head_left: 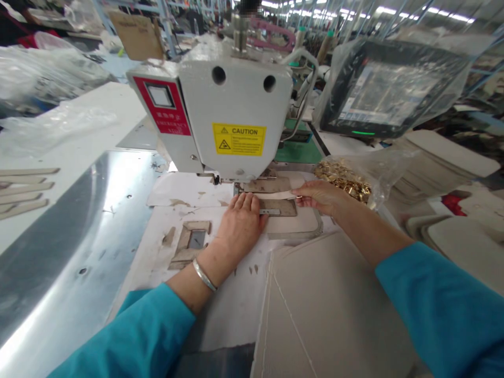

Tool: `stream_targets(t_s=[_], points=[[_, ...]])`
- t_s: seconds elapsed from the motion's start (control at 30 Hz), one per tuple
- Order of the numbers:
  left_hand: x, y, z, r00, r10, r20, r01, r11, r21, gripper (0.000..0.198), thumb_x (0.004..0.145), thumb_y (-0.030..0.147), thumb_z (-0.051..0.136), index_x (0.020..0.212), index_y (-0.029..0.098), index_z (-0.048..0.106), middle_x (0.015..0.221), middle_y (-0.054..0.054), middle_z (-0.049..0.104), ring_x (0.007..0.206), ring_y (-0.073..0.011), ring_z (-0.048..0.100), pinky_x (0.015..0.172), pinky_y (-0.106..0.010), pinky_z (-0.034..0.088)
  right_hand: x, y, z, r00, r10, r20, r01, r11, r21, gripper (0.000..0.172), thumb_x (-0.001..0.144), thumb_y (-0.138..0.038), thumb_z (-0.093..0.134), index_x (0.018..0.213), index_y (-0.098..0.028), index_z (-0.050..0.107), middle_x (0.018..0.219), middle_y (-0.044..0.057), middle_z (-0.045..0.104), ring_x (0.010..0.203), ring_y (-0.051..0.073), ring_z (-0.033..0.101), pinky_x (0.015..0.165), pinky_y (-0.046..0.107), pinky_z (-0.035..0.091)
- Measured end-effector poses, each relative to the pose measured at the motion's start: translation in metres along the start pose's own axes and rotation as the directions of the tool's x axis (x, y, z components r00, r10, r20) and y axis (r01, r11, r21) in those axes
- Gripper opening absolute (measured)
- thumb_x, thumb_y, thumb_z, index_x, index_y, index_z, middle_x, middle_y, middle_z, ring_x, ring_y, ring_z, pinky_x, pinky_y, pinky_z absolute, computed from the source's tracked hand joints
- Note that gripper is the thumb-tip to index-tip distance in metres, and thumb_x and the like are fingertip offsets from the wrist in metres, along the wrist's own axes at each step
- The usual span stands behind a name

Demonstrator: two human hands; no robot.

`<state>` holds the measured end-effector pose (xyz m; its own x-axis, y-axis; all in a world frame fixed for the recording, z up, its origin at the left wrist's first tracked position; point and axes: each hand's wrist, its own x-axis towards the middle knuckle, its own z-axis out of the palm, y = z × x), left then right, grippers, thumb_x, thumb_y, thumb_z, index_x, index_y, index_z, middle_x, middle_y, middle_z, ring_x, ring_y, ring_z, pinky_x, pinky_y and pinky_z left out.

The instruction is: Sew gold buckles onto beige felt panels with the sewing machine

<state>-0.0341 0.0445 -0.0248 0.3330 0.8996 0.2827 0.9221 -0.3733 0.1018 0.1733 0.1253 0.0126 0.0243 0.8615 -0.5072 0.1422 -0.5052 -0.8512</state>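
Beneath the head of a grey sewing machine (236, 110), a narrow beige strip (277, 196) lies across a taped clamp plate (289, 208). My left hand (242, 223) rests palm down at the strip's left end, its fingers together and pressing near the needle area; what is under them is hidden. From the right, my right hand (317, 197) pinches the strip's right end between thumb and fingers, by a small thin metal piece. A rounded beige panel (295, 226) sits under the plate.
A bag of gold metal parts (344, 178) lies right of the machine, below a plastic-wrapped screen (388, 92). Beige panels (468, 247) are stacked at the right. Several beige strips (25, 191) lie far left. A large beige sheet (331, 304) covers the front.
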Motion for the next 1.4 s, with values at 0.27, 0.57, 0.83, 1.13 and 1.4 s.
stream_targets(t_s=[0.27, 0.57, 0.83, 1.13, 1.4], points=[[-0.001, -0.002, 0.003, 1.000, 0.013, -0.009, -0.013, 1.000, 0.005, 0.039, 0.094, 0.030, 0.055, 0.122, 0.004, 0.056, 0.132, -0.022, 0.059, 0.126, -0.0319, 0.053, 0.111, -0.044, 0.038, 0.001, 0.005, 0.005, 0.996, -0.025, -0.081, 0.017, 0.995, -0.094, 0.032, 0.083, 0.001, 0.066, 0.062, -0.015, 0.048, 0.050, -0.001, 0.057, 0.045, 0.006, 0.055, 0.048, 0.017, 0.052], [-0.002, -0.002, 0.001, 1.000, 0.015, -0.011, -0.015, 1.000, 0.016, 0.037, 0.095, 0.030, 0.054, 0.122, 0.005, 0.057, 0.132, -0.021, 0.059, 0.127, -0.0311, 0.053, 0.111, -0.043, 0.038, 0.013, 0.010, -0.003, 0.981, -0.162, -0.105, 0.066, 0.791, -0.608, 0.031, 0.080, -0.025, 0.076, 0.063, -0.017, 0.051, 0.039, -0.004, 0.051, 0.032, 0.007, 0.045, 0.033, 0.017, 0.035], [0.014, 0.018, 0.010, 0.994, 0.110, 0.017, -0.109, 0.993, -0.049, 0.041, 0.094, 0.028, 0.056, 0.128, 0.004, 0.053, 0.135, -0.020, 0.058, 0.127, -0.0296, 0.054, 0.111, -0.044, 0.038, 0.003, 0.004, 0.002, 1.000, 0.014, -0.017, -0.020, 0.918, -0.396, 0.023, 0.090, -0.014, 0.061, 0.072, -0.017, 0.047, 0.045, -0.003, 0.057, 0.031, 0.007, 0.047, 0.034, 0.017, 0.033], [0.038, 0.053, 0.035, 0.967, 0.244, -0.075, -0.248, 0.967, -0.049, 0.033, 0.096, 0.017, 0.046, 0.126, 0.004, 0.052, 0.129, -0.020, 0.061, 0.123, -0.0264, 0.056, 0.108, -0.039, 0.039, 0.006, 0.006, -0.004, 0.995, 0.065, 0.077, -0.039, 0.951, -0.306, 0.018, 0.093, -0.012, 0.052, 0.075, -0.017, 0.049, 0.045, -0.003, 0.056, 0.034, 0.008, 0.050, 0.036, 0.016, 0.037], [0.021, 0.036, 0.017, 0.998, 0.056, 0.026, -0.055, 0.998, -0.030, 0.056, 0.093, 0.040, 0.056, 0.129, -0.003, 0.049, 0.132, -0.027, 0.055, 0.126, -0.0343, 0.053, 0.110, -0.045, 0.036, 0.005, 0.009, 0.000, 0.999, 0.037, 0.017, -0.029, 0.936, -0.351, 0.015, 0.091, -0.014, 0.055, 0.077, -0.017, 0.050, 0.050, -0.001, 0.061, 0.035, 0.008, 0.052, 0.035, 0.016, 0.036]])
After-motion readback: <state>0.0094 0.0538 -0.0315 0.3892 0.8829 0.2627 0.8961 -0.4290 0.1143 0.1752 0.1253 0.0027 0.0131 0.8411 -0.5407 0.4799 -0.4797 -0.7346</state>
